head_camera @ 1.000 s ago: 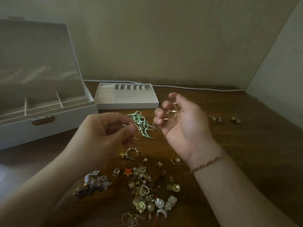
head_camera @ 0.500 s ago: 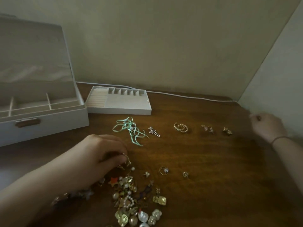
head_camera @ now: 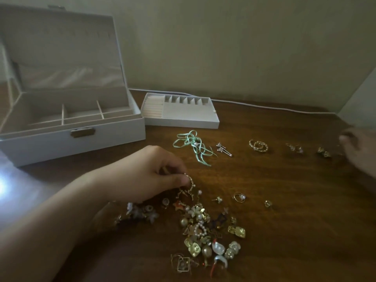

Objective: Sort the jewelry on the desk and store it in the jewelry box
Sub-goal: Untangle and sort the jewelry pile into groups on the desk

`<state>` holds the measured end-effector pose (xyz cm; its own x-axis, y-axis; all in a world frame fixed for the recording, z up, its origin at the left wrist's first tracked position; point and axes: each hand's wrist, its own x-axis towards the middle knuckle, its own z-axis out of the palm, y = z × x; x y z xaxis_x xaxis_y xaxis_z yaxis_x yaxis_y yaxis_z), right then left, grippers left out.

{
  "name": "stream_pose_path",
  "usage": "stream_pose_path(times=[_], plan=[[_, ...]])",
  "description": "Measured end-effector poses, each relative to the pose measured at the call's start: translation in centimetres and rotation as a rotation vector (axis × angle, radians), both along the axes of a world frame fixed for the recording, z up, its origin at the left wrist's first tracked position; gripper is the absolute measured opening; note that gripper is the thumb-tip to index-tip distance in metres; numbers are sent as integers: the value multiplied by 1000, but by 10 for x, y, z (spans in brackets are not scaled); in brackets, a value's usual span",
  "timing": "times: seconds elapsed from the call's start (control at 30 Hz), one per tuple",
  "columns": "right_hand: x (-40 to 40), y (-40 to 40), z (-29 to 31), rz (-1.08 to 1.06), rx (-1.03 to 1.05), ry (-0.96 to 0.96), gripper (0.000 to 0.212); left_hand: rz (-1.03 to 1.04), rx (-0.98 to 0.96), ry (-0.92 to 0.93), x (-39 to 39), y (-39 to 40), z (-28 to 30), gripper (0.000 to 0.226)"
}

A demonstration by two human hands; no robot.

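A white jewelry box (head_camera: pixel 61 137) stands open at the left, its divided compartments bare. Its lift-out tray (head_camera: pixel 183 121) sits beside it on the desk. My left hand (head_camera: pixel 142 176) pinches a gold hoop earring (head_camera: pixel 190 183) at the top of a jewelry pile (head_camera: pixel 203 231). A row lies further back: a mint ribbon piece (head_camera: pixel 193 145), silver studs (head_camera: pixel 222 149), gold hoops (head_camera: pixel 258 146), small drop earrings (head_camera: pixel 295 148) and gold studs (head_camera: pixel 323 152). My right hand (head_camera: pixel 360 151), blurred at the right edge, hovers beside the gold studs.
A ring (head_camera: pixel 240 197) and two small earrings (head_camera: pixel 218 199) (head_camera: pixel 268 203) lie loose between pile and row. A white cable (head_camera: pixel 264 106) runs along the wall at the desk's back edge. A side wall closes the far right corner.
My right hand set down the gold hoops in the row and moved out to the far right. My left hand dropped from the ribbon piece to the pile and took hold of a hoop.
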<state>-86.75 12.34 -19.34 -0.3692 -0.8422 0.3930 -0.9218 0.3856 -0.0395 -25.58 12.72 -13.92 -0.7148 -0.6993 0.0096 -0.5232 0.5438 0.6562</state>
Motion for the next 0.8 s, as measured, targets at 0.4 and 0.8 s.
stream_pose_path(times=[0.4, 0.8], plan=[[409, 60, 68, 885, 307, -174, 26, 352, 44, 208, 7, -14, -3, 5], [412, 55, 67, 776, 305, -404, 6, 232, -190, 15, -11, -11, -14, 12]])
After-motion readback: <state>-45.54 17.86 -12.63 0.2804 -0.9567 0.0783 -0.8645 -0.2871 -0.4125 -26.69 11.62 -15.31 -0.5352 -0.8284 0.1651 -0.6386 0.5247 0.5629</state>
